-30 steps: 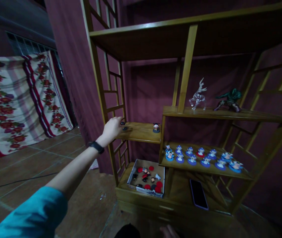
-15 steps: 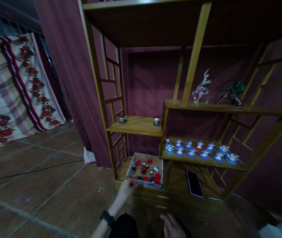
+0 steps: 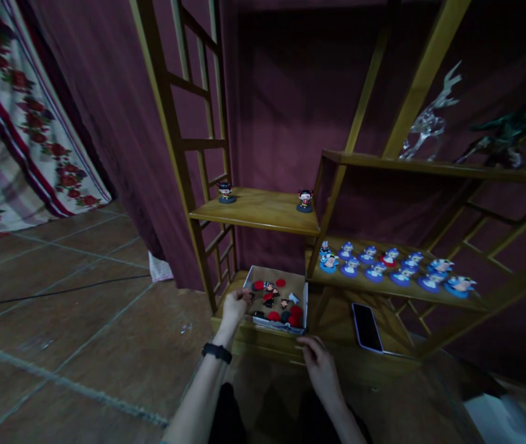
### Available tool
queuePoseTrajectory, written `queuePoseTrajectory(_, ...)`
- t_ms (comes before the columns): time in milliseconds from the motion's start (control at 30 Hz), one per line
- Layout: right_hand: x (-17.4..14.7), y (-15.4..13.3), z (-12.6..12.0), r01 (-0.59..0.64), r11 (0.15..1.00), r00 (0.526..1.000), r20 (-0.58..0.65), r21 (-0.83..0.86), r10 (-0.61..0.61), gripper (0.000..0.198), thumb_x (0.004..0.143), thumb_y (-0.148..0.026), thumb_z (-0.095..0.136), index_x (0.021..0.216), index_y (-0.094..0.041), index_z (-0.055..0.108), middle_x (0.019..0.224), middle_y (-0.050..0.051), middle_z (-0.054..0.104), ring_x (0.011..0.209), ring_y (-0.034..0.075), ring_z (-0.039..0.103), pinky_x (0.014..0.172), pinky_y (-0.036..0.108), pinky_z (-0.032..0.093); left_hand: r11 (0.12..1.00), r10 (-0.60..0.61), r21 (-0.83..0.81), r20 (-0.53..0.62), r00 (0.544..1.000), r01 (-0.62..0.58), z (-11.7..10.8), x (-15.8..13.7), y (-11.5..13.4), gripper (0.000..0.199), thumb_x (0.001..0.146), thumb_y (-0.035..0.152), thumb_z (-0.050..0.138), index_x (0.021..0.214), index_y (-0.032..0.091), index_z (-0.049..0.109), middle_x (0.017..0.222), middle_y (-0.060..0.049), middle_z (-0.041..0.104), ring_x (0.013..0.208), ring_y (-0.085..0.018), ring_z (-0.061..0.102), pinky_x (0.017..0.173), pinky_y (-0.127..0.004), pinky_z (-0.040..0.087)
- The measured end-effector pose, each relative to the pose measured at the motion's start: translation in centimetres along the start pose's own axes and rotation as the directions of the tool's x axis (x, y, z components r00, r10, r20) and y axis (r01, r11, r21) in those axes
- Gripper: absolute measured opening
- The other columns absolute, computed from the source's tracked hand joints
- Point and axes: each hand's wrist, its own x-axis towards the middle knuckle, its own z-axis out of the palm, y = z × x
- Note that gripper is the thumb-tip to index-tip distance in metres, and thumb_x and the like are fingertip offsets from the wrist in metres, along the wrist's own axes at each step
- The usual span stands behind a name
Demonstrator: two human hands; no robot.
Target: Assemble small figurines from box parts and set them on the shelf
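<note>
My left hand (image 3: 236, 308) reaches over the left wall of a shallow cardboard box (image 3: 306, 302), its fingers pinched together. Whatever is between the fingertips is too small and dark to make out. In the box lie small black-and-red figure pieces (image 3: 269, 299), a white piece (image 3: 293, 298), and several round red discs (image 3: 273, 316) and dark ones (image 3: 285, 316). My right hand (image 3: 322, 365) is open and appears to hold nothing, fingers extended just in front of the box's near right corner.
Two black-haired figurines (image 3: 305, 200) stand on the small shelf (image 3: 263, 208) above the box. Rows of blue-based figurines (image 3: 375, 272) fill the lower right shelf. A phone (image 3: 367, 328) lies right of the box. A clear deer (image 3: 429, 123) and dark green statue (image 3: 505, 135) stand higher.
My left hand has moved forward from the box's near left corner to over its left side. My right hand has risen towards the box. The view has moved closer and tilted down.
</note>
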Motion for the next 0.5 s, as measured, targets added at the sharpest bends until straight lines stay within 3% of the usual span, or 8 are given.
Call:
queuePoseTrajectory(100,3.5,1.0,1.4,-0.019,0.998,1.0,-0.012,0.068,0.019,0.026,0.077,-0.022,0.044,0.092,-0.022,0.065,0.094,0.005,0.066,0.089,0.018,0.061,0.081,0.029,0.047,0.993,0.005,-0.12,-0.044,0.999,-0.01,1.2,1.8,0.2,0.014,0.063,0.016,0.064,0.076,0.011,0.063,0.059,-0.002,0.062,0.05,-0.01,0.055,0.05,-0.021,0.042)
queuePoseTrajectory(233,7.5,3.3,3.8,-0.088,0.992,0.996,-0.018,0.09,0.09,0.025,0.075,-0.024,0.045,0.089,-0.022,0.066,0.09,0.003,0.068,0.086,0.018,0.062,0.081,0.032,0.047,0.958,-0.005,-0.287,-0.009,1.0,0.003,2.5,3.1,-0.1,0.013,0.065,0.014,0.064,0.078,0.011,0.064,0.064,-0.004,0.065,0.051,-0.009,0.056,0.052,-0.02,0.043)
queuePoseTrajectory(400,11.4,6.7,6.3,-0.191,0.978,0.981,-0.018,0.082,0.193,0.026,0.073,-0.024,0.044,0.088,-0.024,0.066,0.086,0.0,0.069,0.079,0.017,0.063,0.076,0.032,0.049,0.898,-0.138,-0.418,0.025,0.99,0.136,2.4,4.1,-1.5,0.016,0.066,0.005,0.062,0.08,0.012,0.065,0.07,-0.006,0.067,0.055,-0.009,0.059,0.05,-0.017,0.044)
queuePoseTrajectory(500,13.1,8.3,7.3,-0.24,0.969,0.97,-0.025,0.054,0.241,0.026,0.073,-0.025,0.044,0.087,-0.024,0.065,0.084,-0.001,0.069,0.078,0.017,0.063,0.075,0.031,0.05,0.812,-0.185,-0.541,0.121,0.975,0.221,1.7,4.7,-1.3,0.022,0.068,0.004,0.061,0.088,0.013,0.064,0.08,-0.008,0.068,0.066,-0.011,0.064,0.057,-0.019,0.049)
